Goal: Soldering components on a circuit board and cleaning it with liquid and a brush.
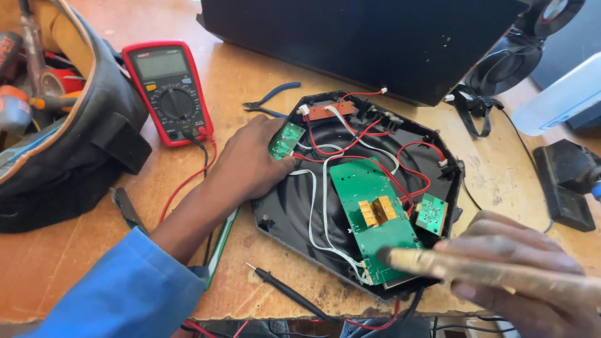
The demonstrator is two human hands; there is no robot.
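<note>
Black plastic forms the open housing (pixel 294 206) lying near the front edge of the tabletop (pixel 250 81), with green circuit boards (pixel 375 213) and red and white wires inside. The left hand (pixel 253 164) grips the housing's left rim beside a small green board (pixel 287 139). The right hand (pixel 519 275) is closed around a brush handle (pixel 482 270) over the housing's front right corner. A red multimeter (pixel 168 91) lies toward the back left.

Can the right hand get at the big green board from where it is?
Probably yes. The right hand holds a brush whose tip already lies on the big green board. Only loose red and white wires cross its upper part; the left hand sits aside.
</note>
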